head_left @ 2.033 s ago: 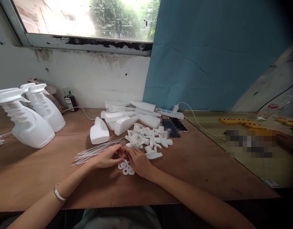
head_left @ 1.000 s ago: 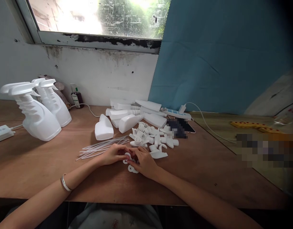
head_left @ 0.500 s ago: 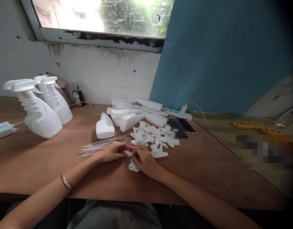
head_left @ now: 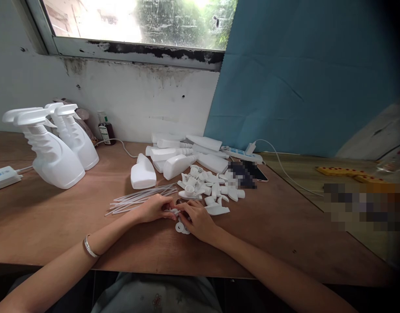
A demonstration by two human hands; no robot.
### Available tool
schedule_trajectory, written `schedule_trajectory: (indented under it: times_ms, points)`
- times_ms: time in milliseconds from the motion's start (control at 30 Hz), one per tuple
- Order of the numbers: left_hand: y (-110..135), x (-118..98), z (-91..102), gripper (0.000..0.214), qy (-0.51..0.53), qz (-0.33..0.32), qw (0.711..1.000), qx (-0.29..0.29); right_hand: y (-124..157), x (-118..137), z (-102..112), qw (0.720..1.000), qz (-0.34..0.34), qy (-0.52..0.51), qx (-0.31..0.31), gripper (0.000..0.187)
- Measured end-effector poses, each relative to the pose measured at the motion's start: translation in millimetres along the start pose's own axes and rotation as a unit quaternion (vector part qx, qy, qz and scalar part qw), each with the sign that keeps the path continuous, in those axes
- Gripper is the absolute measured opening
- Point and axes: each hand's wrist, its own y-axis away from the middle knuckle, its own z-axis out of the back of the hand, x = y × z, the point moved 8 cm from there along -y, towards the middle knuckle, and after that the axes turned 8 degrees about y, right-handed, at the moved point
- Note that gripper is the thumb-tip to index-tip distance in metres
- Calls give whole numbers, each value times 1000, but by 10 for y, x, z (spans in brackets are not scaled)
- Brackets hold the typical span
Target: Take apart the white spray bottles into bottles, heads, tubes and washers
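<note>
tubes (head_left: 141, 198) left of rings (head_left: 181, 227) | bottles (head_left: 183, 158) behind

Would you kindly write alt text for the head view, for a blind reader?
Left hand and right hand pinch a small white plastic part over white plastic rings on a brown wooden table; thin clear tubes and white spray bottles sit nearby.

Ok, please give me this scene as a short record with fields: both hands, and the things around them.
Left hand: fingertips pinch a small white part; bracelet on the wrist.
Right hand: fingertips on the same part, from the other side.
By the right hand: white rings on the wooden table.
Left of the hands: thin clear tubes, lying flat.
Behind the hands: pile of white trigger heads; headless bottles lying down.
Far left: two spray bottles, upright, heads on.
</note>
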Motion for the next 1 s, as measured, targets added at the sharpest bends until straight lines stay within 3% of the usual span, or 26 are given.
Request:
schedule_trajectory:
  times_ms: [400, 633, 1000]
  points:
    - [-2, -91, -17, 30, 69, -11, 998, 3, 6, -48, 38, 999, -23, 14, -23, 9]
    - [8, -133, 20, 23, 67, -4, 998, -1, 19, -111, 54, 997, -66, 24, -20, 11]
    - [0, -110, 14, 21, 63, 9, 998, -8, 5, -101, 40, 998, -61, 16, -10, 12]
